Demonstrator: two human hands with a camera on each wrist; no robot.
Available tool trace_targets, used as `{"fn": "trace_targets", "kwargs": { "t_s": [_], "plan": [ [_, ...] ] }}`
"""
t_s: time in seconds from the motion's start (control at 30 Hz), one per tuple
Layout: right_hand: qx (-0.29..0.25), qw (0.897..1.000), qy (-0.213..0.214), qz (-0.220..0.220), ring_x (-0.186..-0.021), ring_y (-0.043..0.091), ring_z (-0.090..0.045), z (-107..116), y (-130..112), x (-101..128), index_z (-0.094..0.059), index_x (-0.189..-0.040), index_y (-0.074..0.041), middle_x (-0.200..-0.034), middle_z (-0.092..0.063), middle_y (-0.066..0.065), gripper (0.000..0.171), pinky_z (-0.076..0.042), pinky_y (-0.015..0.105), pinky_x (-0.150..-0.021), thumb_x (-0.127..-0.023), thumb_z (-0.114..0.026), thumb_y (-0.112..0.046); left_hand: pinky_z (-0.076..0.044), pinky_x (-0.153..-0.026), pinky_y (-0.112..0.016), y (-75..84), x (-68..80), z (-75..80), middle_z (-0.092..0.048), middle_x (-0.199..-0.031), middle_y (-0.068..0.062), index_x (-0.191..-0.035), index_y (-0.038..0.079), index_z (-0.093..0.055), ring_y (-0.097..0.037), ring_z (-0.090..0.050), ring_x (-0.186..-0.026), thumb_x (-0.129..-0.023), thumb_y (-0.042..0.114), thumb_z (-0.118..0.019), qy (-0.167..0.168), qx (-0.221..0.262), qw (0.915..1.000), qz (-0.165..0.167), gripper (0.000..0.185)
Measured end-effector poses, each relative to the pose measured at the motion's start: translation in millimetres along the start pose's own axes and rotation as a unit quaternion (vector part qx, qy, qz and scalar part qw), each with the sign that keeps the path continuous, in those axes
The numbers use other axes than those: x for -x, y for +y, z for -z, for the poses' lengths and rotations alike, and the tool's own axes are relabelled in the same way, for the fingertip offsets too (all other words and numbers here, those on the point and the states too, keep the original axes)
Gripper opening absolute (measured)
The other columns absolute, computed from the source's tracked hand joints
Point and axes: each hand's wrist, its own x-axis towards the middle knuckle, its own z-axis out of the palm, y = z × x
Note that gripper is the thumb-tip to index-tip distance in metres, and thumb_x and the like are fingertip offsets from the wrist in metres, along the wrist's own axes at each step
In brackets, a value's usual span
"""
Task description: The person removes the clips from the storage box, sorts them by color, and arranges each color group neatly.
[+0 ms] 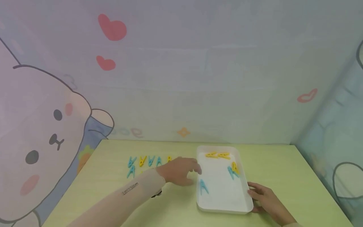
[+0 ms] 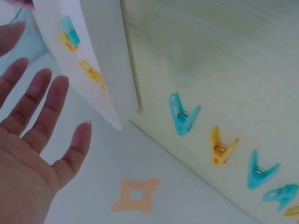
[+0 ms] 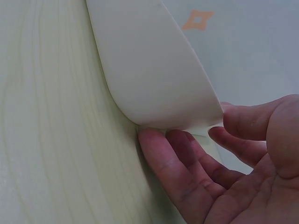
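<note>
A white tray [image 1: 221, 205] lies on the pale green table and holds several clothespins: yellow ones [image 1: 216, 155] at the far end, a yellow and blue pair [image 1: 233, 169] on the right, and a blue one [image 1: 203, 186] on the left. My left hand [image 1: 195, 168] hovers by the tray's left wall [image 2: 105, 70], palm open, fingers spread [image 2: 56, 93], holding nothing. My right hand [image 1: 255, 190] lies on the table at the tray's near right corner [image 3: 154, 79], its straight fingers [image 3: 161, 154] touching the wall.
A row of blue and yellow clothespins [image 1: 150, 161] lies on the table left of the tray, also in the left wrist view as clothespins [image 2: 220, 147]. Another blue one [image 1: 131, 172] lies just in front. Cartoon-printed walls close in the table's far, left and right sides.
</note>
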Motion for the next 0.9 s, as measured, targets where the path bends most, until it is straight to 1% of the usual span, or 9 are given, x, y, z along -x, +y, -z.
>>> {"fn": "trace_targets", "kwargs": {
  "t_s": [0.07,0.17,0.23,0.33,0.43,0.53,0.63,0.73,0.9],
  "plan": [
    [-0.004,1.0,0.002,0.002,-0.095,0.024,-0.062,1,1,0,-0.043,-0.145,0.004,-0.122,-0.06,0.02,0.052,-0.058,0.042,-0.07,-0.101,-0.058,-0.02,-0.046,-0.085,-0.024,3.6,-7.2,-0.9,-0.062,-0.114,0.008,-0.118,0.017,-0.069,-0.016,-0.063,-0.1,-0.084,0.014,-0.073,-0.018,-0.006,0.9997,-0.013,0.035],
    [-0.018,1.0,0.0,0.008,-0.095,0.025,-0.063,1,1,1,-0.043,-0.144,0.004,-0.119,-0.061,0.019,0.052,-0.058,0.043,-0.07,-0.1,-0.059,-0.019,-0.046,-0.082,-0.025,9.1,-16.3,-4.5,-0.064,-0.112,0.008,-0.117,0.018,-0.07,-0.009,-0.062,-0.095,-0.082,0.016,-0.073,-0.043,-0.024,0.9986,-0.021,0.035],
    [-0.024,1.0,0.001,0.01,-0.094,0.025,-0.063,0,1,2,-0.044,-0.144,0.004,-0.117,-0.062,0.018,0.051,-0.058,0.044,-0.07,-0.1,-0.059,-0.018,-0.044,-0.079,-0.026,11.9,-22.1,-7.9,-0.064,-0.111,0.009,-0.116,0.02,-0.071,-0.005,-0.059,-0.092,-0.081,0.018,-0.074,-0.052,-0.058,0.9965,-0.03,0.035],
    [-0.027,1.0,0.004,0.009,-0.092,0.025,-0.062,0,1,2,-0.045,-0.143,0.003,-0.118,-0.061,0.018,0.05,-0.058,0.043,-0.07,-0.1,-0.059,-0.017,-0.04,-0.074,-0.027,16.7,-30.8,-12.3,-0.064,-0.108,0.01,-0.115,0.024,-0.071,-0.003,-0.056,-0.091,-0.081,0.023,-0.075,-0.068,-0.12,0.9897,-0.039,0.034],
    [-0.025,1.0,0.004,0.007,-0.092,0.024,-0.062,0,1,3,-0.045,-0.144,0.003,-0.118,-0.061,0.017,0.05,-0.058,0.043,-0.07,-0.1,-0.059,-0.018,-0.036,-0.073,-0.028,21.0,-39.0,-16.6,-0.062,-0.106,0.011,-0.116,0.027,-0.07,-0.003,-0.053,-0.09,-0.082,0.026,-0.076,-0.095,-0.155,0.9826,-0.037,0.035],
    [-0.023,1.0,0.003,0.007,-0.092,0.024,-0.061,0,1,3,-0.045,-0.144,0.003,-0.117,-0.061,0.016,0.051,-0.058,0.042,-0.07,-0.1,-0.059,-0.019,-0.039,-0.079,-0.033,25.2,-45.1,-20.3,-0.059,-0.102,0.013,-0.117,0.029,-0.069,-0.003,-0.051,-0.087,-0.081,0.026,-0.078,-0.125,-0.173,0.9767,-0.024,0.037],
    [-0.026,1.0,0.004,0.006,-0.092,0.024,-0.061,1,0,3,-0.045,-0.144,0.003,-0.117,-0.061,0.016,0.051,-0.058,0.042,-0.07,-0.1,-0.059,-0.02,-0.041,-0.093,-0.048,30.9,-50.1,-22.3,-0.055,-0.099,0.014,-0.117,0.032,-0.067,-0.003,-0.051,-0.086,-0.08,0.025,-0.079,-0.151,-0.193,0.9695,-0.011,0.039],
    [-0.024,1.0,0.001,0.007,-0.092,0.024,-0.061,2,-1,3,-0.044,-0.144,0.003,-0.118,-0.061,0.017,0.052,-0.058,0.043,-0.07,-0.1,-0.059,-0.02,-0.035,-0.101,-0.062,37.2,-54.5,-23.9,-0.052,-0.097,0.015,-0.116,0.033,-0.066,-0.004,-0.052,-0.084,-0.08,0.024,-0.081,-0.171,-0.214,0.9618,-0.002,0.041],
    [-0.018,1.0,0.007,0.002,-0.092,0.023,-0.061,0,-1,3,-0.046,-0.144,0.002,-0.118,-0.061,0.016,0.051,-0.058,0.042,-0.07,-0.1,-0.059,-0.02,-0.028,-0.105,-0.067,45.1,-59.5,-30.0,-0.051,-0.098,0.014,-0.114,0.038,-0.063,-0.007,-0.054,-0.08,-0.078,0.027,-0.083,-0.199,-0.254,0.9464,0.015,0.043]
  ]
}}
